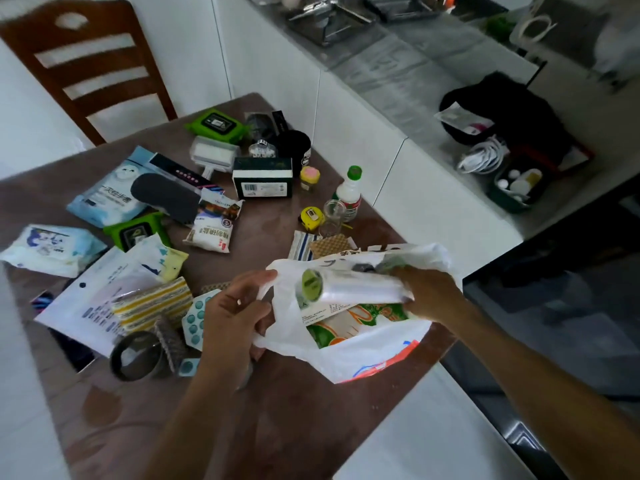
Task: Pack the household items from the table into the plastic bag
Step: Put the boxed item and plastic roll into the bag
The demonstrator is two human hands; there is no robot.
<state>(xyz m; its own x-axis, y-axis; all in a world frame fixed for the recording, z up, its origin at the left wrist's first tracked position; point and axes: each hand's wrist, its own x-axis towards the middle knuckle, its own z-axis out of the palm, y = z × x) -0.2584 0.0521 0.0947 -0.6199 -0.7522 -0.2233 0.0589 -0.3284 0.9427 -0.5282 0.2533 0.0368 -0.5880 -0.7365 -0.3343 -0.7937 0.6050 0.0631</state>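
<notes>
A white plastic bag lies open at the brown table's near right edge. My left hand grips the bag's left rim. A clear roll with a green core lies across the bag's mouth, held at one end by my right hand. A green and orange packet sits inside the bag. Many items remain spread over the table: a white salt packet, a yellow tape measure, a dark box, striped sponges.
A wooden chair stands behind the table at the far left. A white counter runs along the right, with a black bag and a green tray on it. A bottle and a glass jar stand near the table's right edge.
</notes>
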